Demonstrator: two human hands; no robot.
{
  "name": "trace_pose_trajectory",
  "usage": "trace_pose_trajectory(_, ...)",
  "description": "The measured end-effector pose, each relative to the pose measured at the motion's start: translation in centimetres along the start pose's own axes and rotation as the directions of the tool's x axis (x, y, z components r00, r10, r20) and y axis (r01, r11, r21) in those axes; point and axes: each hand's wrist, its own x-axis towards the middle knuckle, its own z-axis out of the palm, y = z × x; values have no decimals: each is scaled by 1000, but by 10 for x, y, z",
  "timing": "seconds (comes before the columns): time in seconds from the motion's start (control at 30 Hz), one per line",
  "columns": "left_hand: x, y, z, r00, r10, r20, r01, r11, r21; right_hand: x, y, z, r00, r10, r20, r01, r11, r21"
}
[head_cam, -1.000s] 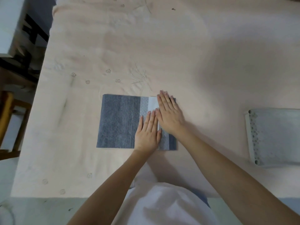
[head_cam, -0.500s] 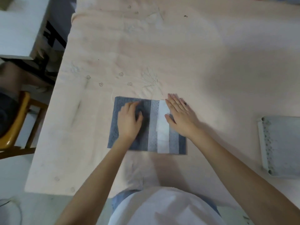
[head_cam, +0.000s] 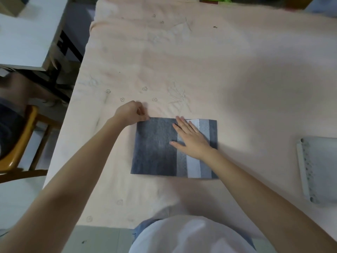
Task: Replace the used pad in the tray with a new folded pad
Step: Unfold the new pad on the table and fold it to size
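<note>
A folded grey-blue pad (head_cam: 155, 147) lies flat on the pink cloth-covered table (head_cam: 228, 73), just below the middle of the view. The left hand (head_cam: 130, 113) sits at the pad's ten o'clock corner, thumb and fingers curled together and pinching that corner. The right hand (head_cam: 191, 138) rests palm down on the pad toward its two o'clock side, fingers stretched flat and slightly spread, pointing to about eleven o'clock and holding nothing. Lighter grey and white bands run down the pad under and beside that hand. The grey tray (head_cam: 321, 170) sits well apart at three o'clock, cut by the frame edge.
</note>
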Motion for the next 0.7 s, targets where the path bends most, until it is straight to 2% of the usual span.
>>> trace_pose_trajectory(0.07, -3, 2, 1, 996, -89, -28, 89, 996, -1, -5, 5, -10, 983, 59, -171, -31, 986, 162)
trace_pose_trajectory(0.1, -7, 2, 1, 987, -156, -47, 156, 988, -9, -9, 9, -15, 945, 121, -304, -72, 983, 166)
trace_pose_trajectory(0.17, -17, -2, 1, 963, -263, -57, 262, 965, -34, -20, 24, -28, 784, 284, -552, -212, 958, 192)
trace_pose_trajectory(0.2, -22, -7, 2, 959, -282, -27, 280, 958, -66, -27, 30, -34, 686, 372, -625, -234, 926, 295)
trace_pose_trajectory(0.23, -26, -11, 5, 959, -282, 23, 282, 951, -126, -34, 33, -39, 606, 438, -664, -189, 890, 414)
trace_pose_trajectory(0.27, -31, -13, 10, 959, -274, 75, 284, 938, -198, -41, 33, -44, 556, 483, -677, -110, 850, 516)
trace_pose_trajectory(0.33, -42, -14, 19, 959, -256, 118, 280, 910, -306, -48, 25, -51, 494, 565, -661, 50, 740, 670)
trace_pose_trajectory(0.4, -47, -15, 26, 966, -244, 81, 257, 910, -324, -48, 19, -55, 354, 749, -560, 161, 540, 826)
trace_pose_trajectory(0.47, -49, -14, 30, 966, -255, 46, 255, 905, -341, -43, 21, -54, 168, 939, -301, 189, 269, 944)
trace_pose_trajectory(0.5, -49, -14, 31, 964, -261, 47, 260, 898, -356, -42, 26, -50, 109, 987, -118, 168, 99, 981)
trace_pose_trajectory(0.53, -50, -13, 32, 963, -264, 52, 265, 893, -364, -43, 29, -45, 103, 993, 63, 119, -75, 990)
trace_pose_trajectory(0.57, -50, -12, 33, 963, -265, 57, 267, 892, -364, -44, 30, -38, 141, 972, 187, 50, -195, 980)
trace_pose_trajectory(0.6, -51, -11, 33, 963, -263, 61, 267, 893, -363, -46, 28, -29, 213, 949, 234, -39, -231, 972)
trace_pose_trajectory(0.63, -52, -9, 34, 963, -263, 65, 268, 891, -366, -47, 24, -21, 312, 927, 207, -128, -175, 976)
trace_pose_trajectory(0.7, -54, -8, 32, 959, -271, 86, 283, 883, -375, -50, 14, -9, 488, 867, 96, -243, 29, 970)
